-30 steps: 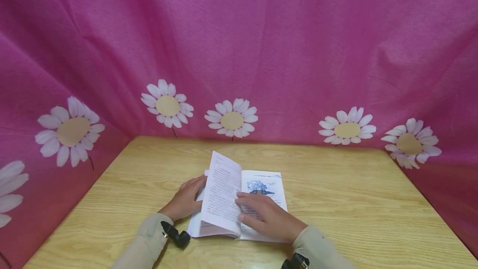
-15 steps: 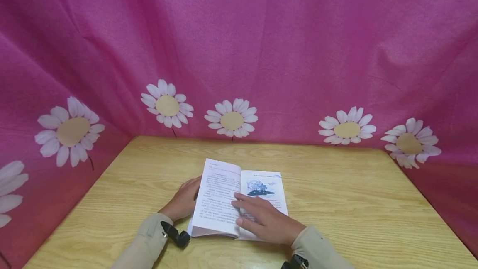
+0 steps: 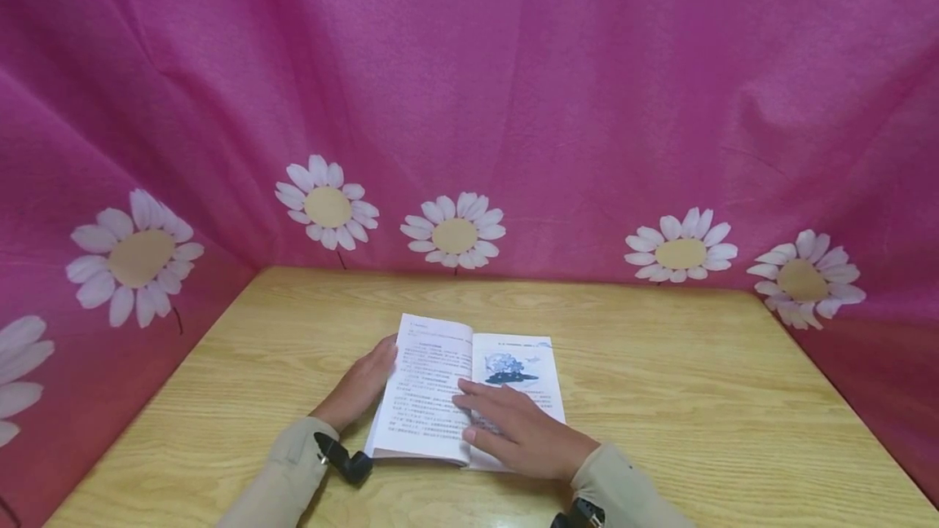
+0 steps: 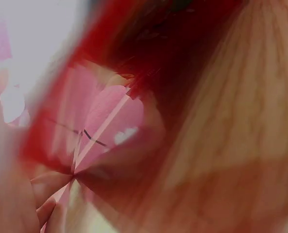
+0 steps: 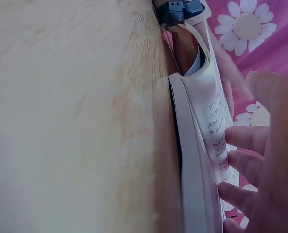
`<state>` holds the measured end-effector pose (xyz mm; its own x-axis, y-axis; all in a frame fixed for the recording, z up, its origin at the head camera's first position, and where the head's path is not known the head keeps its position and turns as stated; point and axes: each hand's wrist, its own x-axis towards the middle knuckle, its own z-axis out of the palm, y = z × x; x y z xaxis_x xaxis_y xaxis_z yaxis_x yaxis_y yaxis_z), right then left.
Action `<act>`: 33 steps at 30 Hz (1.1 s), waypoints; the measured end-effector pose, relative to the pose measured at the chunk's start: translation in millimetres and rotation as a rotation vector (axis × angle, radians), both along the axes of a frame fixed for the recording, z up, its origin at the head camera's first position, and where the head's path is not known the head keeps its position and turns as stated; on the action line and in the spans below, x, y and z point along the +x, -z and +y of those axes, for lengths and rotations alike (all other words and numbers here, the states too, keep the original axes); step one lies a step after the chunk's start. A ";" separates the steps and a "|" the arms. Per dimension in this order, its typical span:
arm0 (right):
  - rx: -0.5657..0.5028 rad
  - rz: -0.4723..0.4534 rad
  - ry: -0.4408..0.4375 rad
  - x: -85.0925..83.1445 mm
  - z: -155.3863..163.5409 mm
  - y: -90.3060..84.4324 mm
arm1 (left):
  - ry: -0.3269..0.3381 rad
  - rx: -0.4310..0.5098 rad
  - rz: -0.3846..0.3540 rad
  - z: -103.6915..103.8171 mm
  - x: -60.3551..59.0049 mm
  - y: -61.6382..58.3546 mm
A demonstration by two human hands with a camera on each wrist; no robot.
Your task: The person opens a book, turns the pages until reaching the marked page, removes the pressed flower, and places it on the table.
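Note:
A paperback book [image 3: 433, 389] lies open on the wooden table, printed text on its left page and a blue illustration [image 3: 508, 369] on the right one. My left hand [image 3: 359, 385] holds the left half at its outer edge, partly hidden behind the pages. That half is raised off the table and curved in the right wrist view. My right hand [image 3: 524, 426] rests on the right page with fingers spread, its fingertips [image 5: 231, 158] at the middle fold. In the left wrist view a blurred red surface [image 4: 148, 39] fills the upper middle.
The wooden table [image 3: 697, 381] stretches out around the book. A pink curtain with daisies [image 3: 543, 104] hangs behind it and along both sides. Black wrist cameras [image 3: 345, 460] sit on both beige sleeves [image 3: 275, 479].
The lifted left page has come down onto the left side and now lies flatter. My left fingers have shifted to the book's outer left edge. My right hand has barely moved.

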<state>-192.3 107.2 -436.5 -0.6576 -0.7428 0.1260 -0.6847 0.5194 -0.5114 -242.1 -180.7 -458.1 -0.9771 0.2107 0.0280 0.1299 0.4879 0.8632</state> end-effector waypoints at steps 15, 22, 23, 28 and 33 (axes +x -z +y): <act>-0.007 -0.018 0.006 -1.3 -0.9 -2.3 | 0.121 -0.306 0.205 -4.2 0.9 3.7; -0.128 -0.103 0.066 -10.0 6.3 -1.9 | 0.092 -0.339 0.168 -1.0 3.5 3.3; -0.149 -0.124 0.083 -11.6 8.4 -2.3 | 0.089 -0.345 0.164 -0.6 3.7 3.3; -0.225 -0.156 0.185 -21.2 20.9 -5.6 | 0.080 -0.359 0.149 0.5 4.7 2.0; -0.234 -0.066 0.267 -32.9 34.2 -1.9 | 0.078 -0.367 0.151 -0.1 5.1 1.8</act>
